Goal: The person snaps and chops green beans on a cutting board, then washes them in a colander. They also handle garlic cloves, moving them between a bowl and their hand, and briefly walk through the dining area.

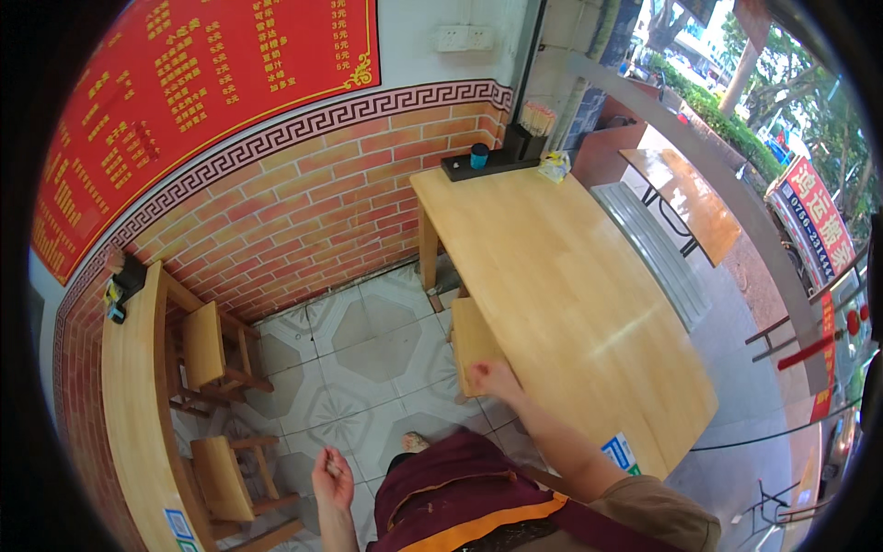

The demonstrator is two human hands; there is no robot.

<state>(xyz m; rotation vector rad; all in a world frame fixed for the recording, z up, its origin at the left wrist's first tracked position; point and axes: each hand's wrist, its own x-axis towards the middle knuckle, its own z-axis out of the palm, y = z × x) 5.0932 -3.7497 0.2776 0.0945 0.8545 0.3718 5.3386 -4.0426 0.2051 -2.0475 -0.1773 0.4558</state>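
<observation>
My left hand (333, 477) hangs above the tiled floor (376, 359), palm up with the fingers curled. Whether anything small lies in it cannot be told. My right hand (491, 379) is blurred and loosely curled, over the front end of a wooden stool (476, 338). That stool is partly tucked under a light wooden table (552, 255), whose long side runs beside my right forearm. A maroon apron (448, 483) with orange trim covers my front. One of my feet (414, 441) shows just beyond it.
On the table's far end stand a black tray (459, 169), a chopstick holder (526, 141), a blue-and-black container (479, 157) and a tissue packet (554, 167). At left is a narrow wooden table (127, 386) with stools (203, 345). A metal threshold (648, 255) leads outdoors.
</observation>
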